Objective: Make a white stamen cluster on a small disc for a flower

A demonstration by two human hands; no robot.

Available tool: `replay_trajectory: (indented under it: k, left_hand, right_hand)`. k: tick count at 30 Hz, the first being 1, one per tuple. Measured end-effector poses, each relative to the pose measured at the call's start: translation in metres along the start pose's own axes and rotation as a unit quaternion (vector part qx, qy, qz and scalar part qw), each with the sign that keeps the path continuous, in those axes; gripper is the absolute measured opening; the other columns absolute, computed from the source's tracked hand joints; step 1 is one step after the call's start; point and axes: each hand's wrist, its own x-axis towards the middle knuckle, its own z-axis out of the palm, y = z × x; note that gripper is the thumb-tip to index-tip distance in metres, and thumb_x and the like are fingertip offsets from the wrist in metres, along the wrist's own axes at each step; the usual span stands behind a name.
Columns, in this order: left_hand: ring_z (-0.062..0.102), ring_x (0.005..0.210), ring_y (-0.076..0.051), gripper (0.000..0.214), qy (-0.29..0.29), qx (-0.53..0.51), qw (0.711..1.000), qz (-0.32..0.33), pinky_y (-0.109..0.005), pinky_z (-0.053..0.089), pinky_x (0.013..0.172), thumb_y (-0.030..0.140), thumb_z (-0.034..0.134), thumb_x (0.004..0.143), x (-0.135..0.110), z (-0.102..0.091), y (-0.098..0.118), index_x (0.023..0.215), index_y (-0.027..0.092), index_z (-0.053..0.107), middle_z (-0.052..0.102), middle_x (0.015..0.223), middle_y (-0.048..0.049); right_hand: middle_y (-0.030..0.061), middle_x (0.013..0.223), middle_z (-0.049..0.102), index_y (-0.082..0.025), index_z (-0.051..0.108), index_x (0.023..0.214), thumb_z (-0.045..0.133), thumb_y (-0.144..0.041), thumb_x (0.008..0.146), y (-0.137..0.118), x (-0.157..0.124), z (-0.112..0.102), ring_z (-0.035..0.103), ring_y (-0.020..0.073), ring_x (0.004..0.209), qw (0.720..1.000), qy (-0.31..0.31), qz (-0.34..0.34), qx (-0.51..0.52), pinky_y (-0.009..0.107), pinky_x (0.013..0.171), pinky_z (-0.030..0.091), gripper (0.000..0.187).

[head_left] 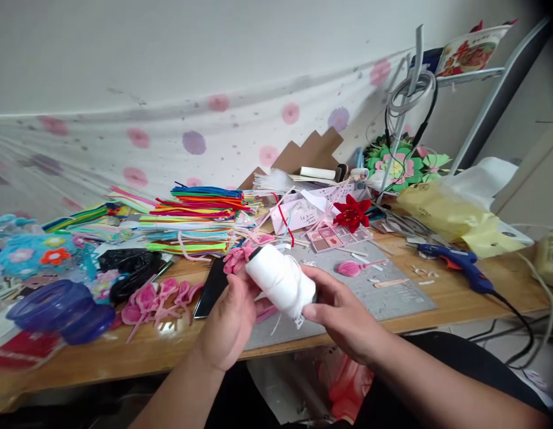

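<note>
My right hand (341, 313) is closed around the lower right end of a large white thread spool (276, 277), which lies tilted in front of me. A loose thread end hangs below it. My left hand (229, 316) is at the spool's left side, thumb raised, its fingers partly hidden behind the spool. From behind these fingers shows a pink fuzzy pipe-cleaner flower (238, 258), with pink stems low beside them; it seems held in that hand, though the grip is largely covered.
A grey cutting mat (392, 292) bears a pink bud (349, 268) and a palette (339, 237). Bundled pipe cleaners (191, 220) and a red flower (351, 213) lie behind. Pink flower pieces (146, 298) and a purple container (62, 310) are left; a blue glue gun (459, 262) is right.
</note>
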Motion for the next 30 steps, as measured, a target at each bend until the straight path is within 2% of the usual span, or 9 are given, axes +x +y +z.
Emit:
replay_trajectory:
  k: [3,6,9,13,18,21,24,27,30]
  left_hand:
    - [0.057,0.117,-0.032,0.050,-0.018,0.010,1.000,0.001,-0.037,0.051,0.085,0.053,0.070,0.076,-0.001,-0.001,-0.005,0.113,0.021,0.069,0.067,0.123,-0.0107]
    - [0.064,0.104,-0.032,0.050,-0.002,-0.034,0.999,-0.028,-0.038,0.053,0.080,0.052,0.077,0.069,-0.003,0.004,-0.014,0.106,0.020,0.071,0.071,0.115,-0.0112]
    - [0.067,0.095,-0.028,0.050,0.042,-0.072,0.997,-0.001,-0.037,0.053,0.079,0.051,0.080,0.065,-0.004,0.012,-0.018,0.104,0.021,0.071,0.074,0.106,-0.0094]
    - [0.066,0.103,-0.026,0.052,0.095,-0.079,0.990,0.065,-0.034,0.053,0.082,0.044,0.080,0.070,-0.006,0.013,-0.016,0.116,0.025,0.066,0.072,0.112,-0.0062]
    - [0.063,0.112,-0.025,0.054,0.132,-0.065,0.983,0.108,-0.036,0.050,0.093,0.034,0.082,0.070,-0.009,0.006,-0.021,0.120,0.030,0.063,0.070,0.120,-0.0047]
    - [0.063,0.112,-0.025,0.054,0.137,-0.075,0.980,0.121,-0.035,0.050,0.093,0.033,0.082,0.069,-0.008,0.003,-0.023,0.119,0.029,0.064,0.070,0.120,-0.0048]
    - [0.065,0.108,-0.024,0.048,0.144,-0.110,0.976,0.120,-0.036,0.052,0.092,0.033,0.080,0.073,-0.006,0.000,-0.017,0.118,0.028,0.064,0.071,0.116,-0.0047]
    - [0.067,0.104,-0.023,0.037,0.182,-0.175,0.964,0.087,-0.037,0.052,0.093,0.037,0.072,0.080,-0.005,-0.005,-0.004,0.114,0.026,0.066,0.074,0.106,-0.0044]
    - [0.068,0.101,-0.026,0.036,0.200,-0.222,0.954,0.033,-0.045,0.051,0.094,0.044,0.063,0.084,-0.008,-0.013,0.008,0.114,0.024,0.066,0.076,0.097,-0.0060]
  right_hand:
    - [0.0072,0.105,0.070,-0.020,0.066,0.110,0.077,-0.035,0.071,-0.004,-0.005,0.002,0.070,0.0196,0.082,0.990,-0.016,0.069,0.123,0.026,0.064,0.055,0.043]
    - [0.0087,0.095,0.071,-0.016,0.065,0.112,0.073,-0.042,0.075,-0.003,-0.009,0.005,0.073,0.0198,0.071,0.979,-0.044,0.107,0.167,0.027,0.063,0.057,0.046]
    - [0.0085,0.086,0.072,-0.015,0.065,0.105,0.070,-0.049,0.079,-0.001,-0.010,0.004,0.073,0.0202,0.069,0.983,-0.022,0.109,0.145,0.028,0.062,0.057,0.044]
    - [0.0059,0.078,0.073,-0.017,0.065,0.094,0.072,-0.057,0.075,0.000,-0.008,0.001,0.071,0.0180,0.067,0.983,0.057,0.123,0.124,0.026,0.058,0.055,0.045]
    - [0.0091,0.068,0.072,-0.010,0.068,0.073,0.072,-0.063,0.070,0.005,-0.008,0.015,0.062,0.0102,0.047,0.982,0.022,0.188,0.028,0.019,0.045,0.046,0.053]
    - [0.0037,0.057,0.068,-0.012,0.063,0.064,0.077,-0.055,0.070,0.011,-0.007,0.025,0.052,0.0059,0.038,0.985,0.053,0.163,-0.014,0.017,0.040,0.036,0.045]
    - [0.0022,0.056,0.067,-0.013,0.062,0.061,0.075,-0.054,0.072,0.016,-0.007,0.026,0.052,0.0062,0.041,0.987,0.043,0.147,-0.043,0.018,0.044,0.037,0.044]
    - [0.0033,0.056,0.066,-0.014,0.064,0.059,0.074,-0.053,0.073,0.016,-0.006,0.016,0.053,0.0082,0.044,0.986,0.031,0.143,-0.074,0.021,0.048,0.040,0.043]
    - [0.0044,0.057,0.067,-0.014,0.065,0.059,0.077,-0.050,0.071,0.006,-0.003,0.000,0.053,0.0095,0.047,0.987,0.097,0.098,-0.088,0.023,0.050,0.042,0.040]
